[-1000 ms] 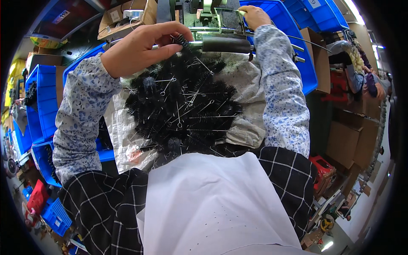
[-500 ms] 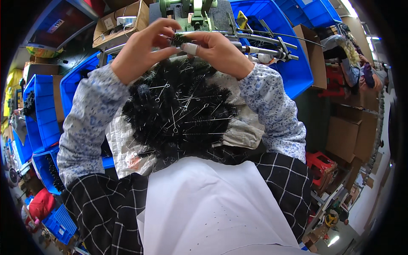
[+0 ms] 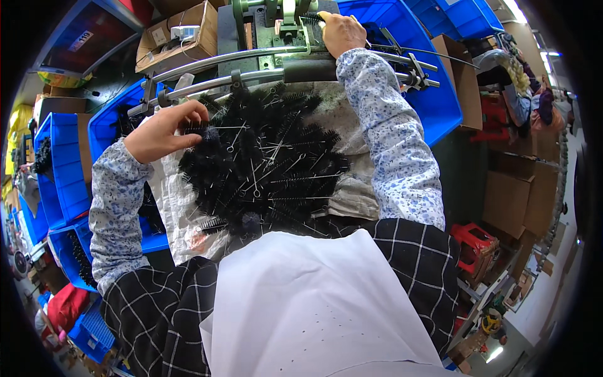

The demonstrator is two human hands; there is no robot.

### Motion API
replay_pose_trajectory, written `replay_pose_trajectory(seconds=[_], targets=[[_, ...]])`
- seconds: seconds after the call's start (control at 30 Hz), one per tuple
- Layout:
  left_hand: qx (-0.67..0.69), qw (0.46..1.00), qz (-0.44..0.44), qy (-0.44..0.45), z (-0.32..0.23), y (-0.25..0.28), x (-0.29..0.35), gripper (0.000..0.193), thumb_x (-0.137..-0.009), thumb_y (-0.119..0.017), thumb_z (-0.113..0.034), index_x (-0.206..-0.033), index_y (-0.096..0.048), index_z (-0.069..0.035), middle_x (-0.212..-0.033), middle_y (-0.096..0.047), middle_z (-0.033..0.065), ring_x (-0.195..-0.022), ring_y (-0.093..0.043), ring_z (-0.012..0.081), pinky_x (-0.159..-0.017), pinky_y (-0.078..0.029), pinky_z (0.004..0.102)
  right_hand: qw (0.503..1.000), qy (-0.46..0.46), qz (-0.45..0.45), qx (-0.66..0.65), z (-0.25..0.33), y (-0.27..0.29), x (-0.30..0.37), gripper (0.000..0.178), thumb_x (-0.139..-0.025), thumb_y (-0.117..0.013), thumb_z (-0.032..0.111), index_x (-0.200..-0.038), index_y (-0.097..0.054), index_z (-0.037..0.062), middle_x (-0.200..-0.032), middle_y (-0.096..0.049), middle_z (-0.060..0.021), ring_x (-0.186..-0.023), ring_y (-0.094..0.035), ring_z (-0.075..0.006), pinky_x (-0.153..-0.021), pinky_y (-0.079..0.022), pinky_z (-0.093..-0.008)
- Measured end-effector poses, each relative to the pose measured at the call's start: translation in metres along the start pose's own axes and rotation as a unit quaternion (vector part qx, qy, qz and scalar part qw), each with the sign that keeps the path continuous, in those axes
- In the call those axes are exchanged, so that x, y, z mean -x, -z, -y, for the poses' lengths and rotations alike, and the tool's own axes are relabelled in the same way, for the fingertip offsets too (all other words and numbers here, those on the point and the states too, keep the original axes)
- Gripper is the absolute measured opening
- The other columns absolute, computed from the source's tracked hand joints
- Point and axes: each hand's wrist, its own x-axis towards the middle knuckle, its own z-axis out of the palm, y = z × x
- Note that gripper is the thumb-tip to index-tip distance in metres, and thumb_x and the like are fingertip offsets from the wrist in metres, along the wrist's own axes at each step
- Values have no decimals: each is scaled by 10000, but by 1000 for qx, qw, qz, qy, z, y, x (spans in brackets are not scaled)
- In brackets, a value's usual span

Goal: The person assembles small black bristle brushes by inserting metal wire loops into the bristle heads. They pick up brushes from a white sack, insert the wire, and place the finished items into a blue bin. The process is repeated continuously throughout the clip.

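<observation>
A large pile of black wire brushes [image 3: 270, 163] with twisted wire stems and small loop ends lies in front of me on a pale woven sack [image 3: 179, 220]. At the pile's far left edge, my left hand [image 3: 166, 130] has thumb and fingers closed around dark bristles of a brush [image 3: 192, 129]. My right hand [image 3: 343, 32] reaches to the green machine [image 3: 286, 31] at the top, its fingers closed on a black bristled brush [image 3: 311, 19] against the machine's head. The grip of the right fingertips is partly hidden.
Curved metal rails [image 3: 220, 60] run across the machine's near side. A large blue bin [image 3: 433, 107] stands at right and blue crates [image 3: 63, 169] at left. An open cardboard box [image 3: 207, 38] sits left of the machine. Another person [image 3: 502, 69] is far right.
My hands were together over the far end of the pile with a brush. My right hand has gone forward and right to the machine; my left has moved down and left to the pile's edge.
</observation>
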Motion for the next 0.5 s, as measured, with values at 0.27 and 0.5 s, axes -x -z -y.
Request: replay_pose_trajectory(seconds=[0.27,0.5], targets=[[53,995,-77,-37,-20,24,1,297,-834,-678,-147,-1093,-570,-48,-1002,-599,29,-900,-541,118,-798,-435,266,999,12,3,-44,-1,-5,-3,290,-824,-568,177,-1099,-655,197,-911,-680,-115,-846,-643,-292,-786,-504,-399],[54,994,-76,-50,-28,34,-1,324,-834,-665,-83,-1132,-554,-18,-1079,-578,48,-1004,-534,120,-902,-423,276,999,22,1,-28,-2,-4,0,305,-827,-567,171,-1121,-648,195,-905,-679,-117,-849,-638,-297,-784,-503,-407]])
